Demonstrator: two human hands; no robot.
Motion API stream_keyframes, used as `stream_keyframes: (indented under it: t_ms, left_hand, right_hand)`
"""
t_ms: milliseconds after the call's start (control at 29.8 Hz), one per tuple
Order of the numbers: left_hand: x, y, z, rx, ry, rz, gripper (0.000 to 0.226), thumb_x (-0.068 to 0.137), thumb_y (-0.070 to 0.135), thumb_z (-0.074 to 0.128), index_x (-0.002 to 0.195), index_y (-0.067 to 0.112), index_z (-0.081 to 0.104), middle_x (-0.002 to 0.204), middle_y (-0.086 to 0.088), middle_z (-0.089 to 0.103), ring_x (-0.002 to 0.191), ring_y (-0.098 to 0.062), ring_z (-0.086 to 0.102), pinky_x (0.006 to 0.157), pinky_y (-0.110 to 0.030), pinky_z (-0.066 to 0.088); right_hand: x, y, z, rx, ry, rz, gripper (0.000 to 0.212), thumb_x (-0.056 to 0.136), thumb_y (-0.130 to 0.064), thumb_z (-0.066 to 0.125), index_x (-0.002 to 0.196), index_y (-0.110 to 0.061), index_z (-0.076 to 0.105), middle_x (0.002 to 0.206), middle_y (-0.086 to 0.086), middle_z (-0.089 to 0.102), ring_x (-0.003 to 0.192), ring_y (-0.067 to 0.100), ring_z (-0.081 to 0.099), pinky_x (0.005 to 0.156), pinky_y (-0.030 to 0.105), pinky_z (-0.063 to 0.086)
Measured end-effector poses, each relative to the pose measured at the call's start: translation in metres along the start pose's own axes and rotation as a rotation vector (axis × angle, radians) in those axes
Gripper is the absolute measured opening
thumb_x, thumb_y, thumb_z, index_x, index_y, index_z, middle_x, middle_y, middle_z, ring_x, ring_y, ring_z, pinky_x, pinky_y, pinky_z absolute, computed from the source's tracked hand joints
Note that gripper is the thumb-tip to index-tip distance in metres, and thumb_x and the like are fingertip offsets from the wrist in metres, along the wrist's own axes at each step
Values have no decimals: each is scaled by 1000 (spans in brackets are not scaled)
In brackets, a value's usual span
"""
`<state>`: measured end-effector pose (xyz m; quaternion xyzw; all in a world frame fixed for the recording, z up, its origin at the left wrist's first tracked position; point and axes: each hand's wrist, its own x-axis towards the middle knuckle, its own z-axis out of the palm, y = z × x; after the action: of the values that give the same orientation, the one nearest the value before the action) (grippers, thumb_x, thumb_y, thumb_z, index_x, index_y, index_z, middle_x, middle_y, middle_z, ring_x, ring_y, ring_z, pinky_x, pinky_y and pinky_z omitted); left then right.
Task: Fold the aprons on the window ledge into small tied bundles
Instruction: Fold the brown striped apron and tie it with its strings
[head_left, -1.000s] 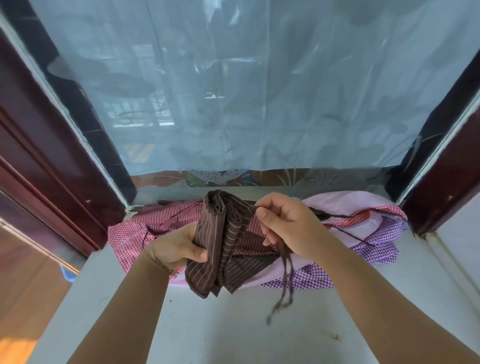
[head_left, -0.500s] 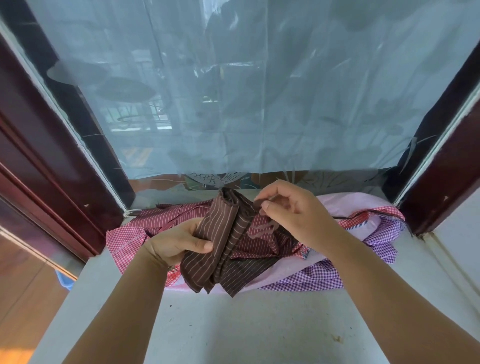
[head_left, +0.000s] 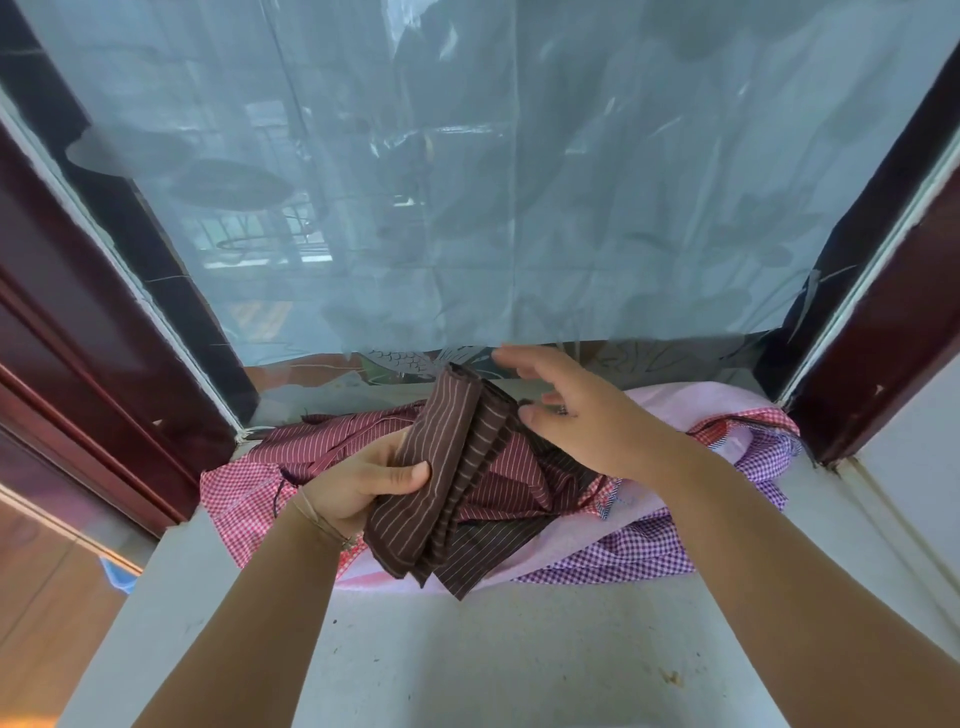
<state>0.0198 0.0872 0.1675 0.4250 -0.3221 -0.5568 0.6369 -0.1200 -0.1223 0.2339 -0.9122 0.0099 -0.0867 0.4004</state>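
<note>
Mid-wrap on this one, I'd say. Left hand (head_left: 358, 486) has its grip clamped on the folded brown striped apron (head_left: 447, 467), held up just above the pile of aprons (head_left: 649, 551) on the window ledge (head_left: 467, 665). Right hand (head_left: 582, 415) is beside the roll, fingers loose; can't really see a strap in it. Next it needs to catch the tie and cinch it round the bundle.

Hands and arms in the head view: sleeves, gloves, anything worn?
No sleeves or gloves show: both forearms are bare to the frame edge. The left hand has a thin cord bracelet at the wrist. The right hand shows nothing worn.
</note>
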Motion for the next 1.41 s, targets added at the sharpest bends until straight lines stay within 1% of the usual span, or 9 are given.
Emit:
stream_keyframes:
  t_ms: [201, 402, 536, 737, 838, 972, 1173, 1307, 1407]
  left_hand:
    - [3, 6, 1, -131, -160, -11, 28, 95, 6, 54, 120, -6, 51, 107, -21, 66, 93, -29, 69, 83, -35, 57]
    - [9, -6, 1, -287, -88, 16, 30, 99, 2, 43, 128, 1, 46, 114, -25, 62, 99, -35, 67, 88, -43, 55]
    - [13, -9, 9, -72, 137, -73, 52, 70, 21, 84, 113, 8, 57, 94, -16, 69, 78, -26, 70, 69, -35, 59]
    - [23, -9, 8, -70, 369, -41, 63, 60, 29, 89, 111, 5, 60, 93, -18, 68, 74, -26, 69, 67, -36, 60]
    - [31, -10, 17, -69, 473, -14, 45, 76, 26, 78, 111, 6, 59, 94, -15, 68, 75, -25, 67, 69, -37, 59]
    - [46, -12, 27, -243, 616, 122, 50, 85, 32, 61, 126, 5, 53, 107, -14, 66, 89, -27, 66, 78, -42, 56]
    - [46, 6, 39, -514, 323, 247, 30, 98, 27, 46, 114, 8, 62, 94, -12, 65, 72, -21, 66, 62, -33, 58]
    - [45, 19, 51, -483, -31, 167, 28, 92, 12, 60, 111, -7, 52, 92, -21, 63, 73, -30, 66, 65, -37, 58]
    - [46, 22, 58, -205, -245, 163, 21, 95, 7, 53, 112, -4, 59, 100, -12, 68, 86, -19, 69, 77, -28, 57]
  right_hand:
    - [1, -1, -6, 77, 129, 62, 11, 89, -24, 65, 82, -32, 62, 80, -8, 71, 76, 8, 68, 83, 40, 54]
    - [-2, 10, -11, 111, -10, 119, 15, 90, -21, 64, 88, -34, 59, 84, -8, 69, 83, 9, 67, 86, 37, 54]
    - [-3, 14, -19, 9, 84, 113, 12, 90, -29, 65, 82, -30, 56, 77, -11, 63, 75, 8, 63, 75, 30, 53]
    - [-7, 25, -23, -113, 84, 101, 33, 100, -39, 38, 79, -23, 58, 77, 8, 58, 72, 24, 59, 72, 38, 49]
    - [-9, 23, -16, 114, 162, 110, 31, 102, -34, 34, 83, -22, 55, 56, -6, 46, 46, 14, 49, 52, 33, 53]
    - [-18, 6, 6, 506, -10, 69, 31, 101, -30, 35, 88, -12, 57, 55, -2, 39, 41, 9, 27, 38, 22, 24]
    - [-29, 22, 17, 543, -437, 259, 34, 102, -31, 39, 85, -8, 57, 57, -3, 37, 48, 9, 28, 46, 23, 23]
    - [-19, 36, 8, 404, -375, 364, 37, 96, -41, 47, 80, -10, 57, 52, -7, 37, 46, 9, 30, 48, 22, 28]
    - [-10, 35, -4, 356, -253, 429, 30, 98, -25, 51, 73, -9, 51, 46, -10, 40, 46, 8, 33, 49, 20, 32]
